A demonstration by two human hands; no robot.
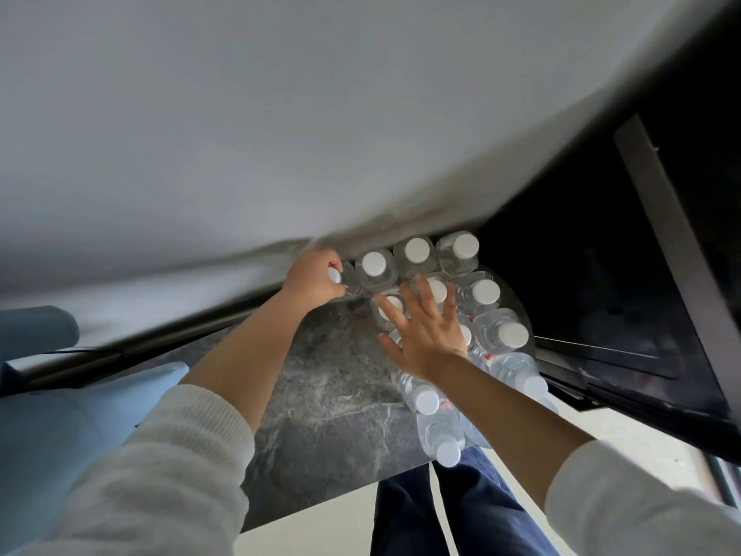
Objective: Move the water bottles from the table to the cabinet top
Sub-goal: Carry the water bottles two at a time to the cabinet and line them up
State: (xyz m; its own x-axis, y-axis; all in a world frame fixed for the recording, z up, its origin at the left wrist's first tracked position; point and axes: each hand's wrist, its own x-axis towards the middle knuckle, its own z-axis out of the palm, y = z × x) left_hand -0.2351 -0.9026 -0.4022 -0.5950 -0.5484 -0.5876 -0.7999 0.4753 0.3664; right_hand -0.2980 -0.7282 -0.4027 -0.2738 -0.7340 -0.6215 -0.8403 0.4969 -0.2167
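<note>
Several clear water bottles with white caps [417, 250] stand packed together on a dark marbled cabinet top [320, 395], against the white wall. My left hand [314, 276] grips one bottle [345, 280] at the left end of the back row, fingers round its cap and neck. Fingers spread, my right hand [427, 331] hovers flat over the bottles in the middle of the cluster, holding nothing. More bottles [425, 397] run along the right edge toward me, partly hidden under my right forearm.
A white wall [280, 114] rises behind the cabinet top. A dark recess with a black framed panel [641, 294] lies to the right. Pale blue furniture [60, 395] sits at the left. Below are a light floor and my dark trousers [461, 515].
</note>
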